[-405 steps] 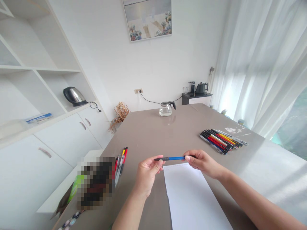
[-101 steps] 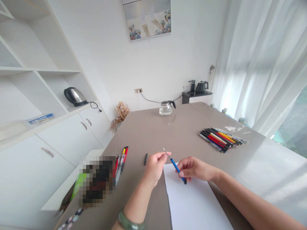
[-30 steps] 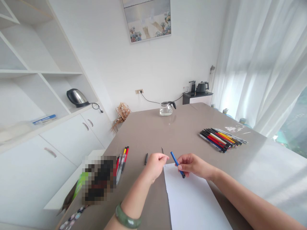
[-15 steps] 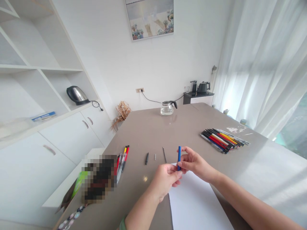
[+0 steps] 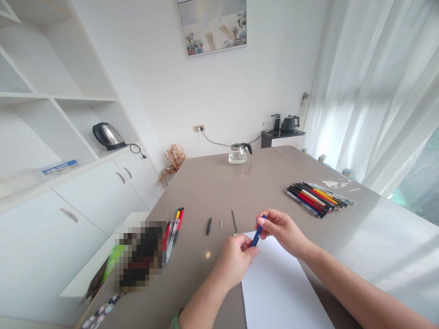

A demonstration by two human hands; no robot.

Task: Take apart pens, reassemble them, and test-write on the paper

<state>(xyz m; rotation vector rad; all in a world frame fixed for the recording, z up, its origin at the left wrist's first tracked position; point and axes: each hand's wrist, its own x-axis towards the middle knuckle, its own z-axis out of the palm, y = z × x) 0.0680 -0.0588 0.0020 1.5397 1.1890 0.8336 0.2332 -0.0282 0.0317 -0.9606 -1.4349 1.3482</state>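
Close in, by the near edge of the brown table [image 5: 202,185]: a white sheet of paper [image 5: 283,292], cut off by the bottom of the view. By the left edge: a dark thing [image 5: 142,256], too blurred to name.

Over the far edge of the paper: a blue pen tube [image 5: 257,236] between two hands. Pinches its low end with the left hand [image 5: 236,258] and its high end with the thumb and fingers of the right hand [image 5: 283,231]. Cannot tell what hides under the left fingers. Half a second ago, straight up; now tipped, top end to the right, with the right thumb up near the top. A second ago, only the right hand on it; now both, so both hands busy with this one part.

At the left edge, past the dark thing: a few pens [image 5: 175,230]. Just past the paper's far left corner, in a row going left: a thin ink stick [image 5: 234,221], a tiny shiny spring [image 5: 221,224] and a small black tip [image 5: 209,226], all apart from each other. Looks like a pen in pieces, with only the tube in hand.

Farther off, toward the right edge: a big pile of pens [image 5: 313,199], side by side. Near the far edge: a glass pot [image 5: 238,156] with a black handle.
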